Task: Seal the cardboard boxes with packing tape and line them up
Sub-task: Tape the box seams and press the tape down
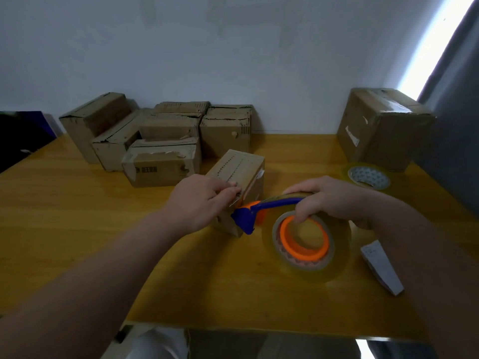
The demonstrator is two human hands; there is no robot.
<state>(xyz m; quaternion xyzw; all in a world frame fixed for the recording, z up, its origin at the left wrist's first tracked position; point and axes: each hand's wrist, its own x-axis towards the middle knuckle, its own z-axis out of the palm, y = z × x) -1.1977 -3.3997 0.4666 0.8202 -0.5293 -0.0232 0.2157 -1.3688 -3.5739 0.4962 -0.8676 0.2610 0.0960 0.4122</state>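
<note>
1. Cardboard in plain brown, the small box [238, 174] sits mid-way across the wooden table [77, 216], its long side running near to far
2. Left hand [204, 200] grips the small box at its near end, fingers curled over the top edge
3. Right hand [329, 200] is wrapped round the tape dispenser [305, 244], a blue and orange frame carrying a clear roll; its blue head touches the box's near right corner
4. Pile of boxes [160, 136] stands far left; large box [381, 128] far right, spare tape roll [369, 177] just beside it
</note>
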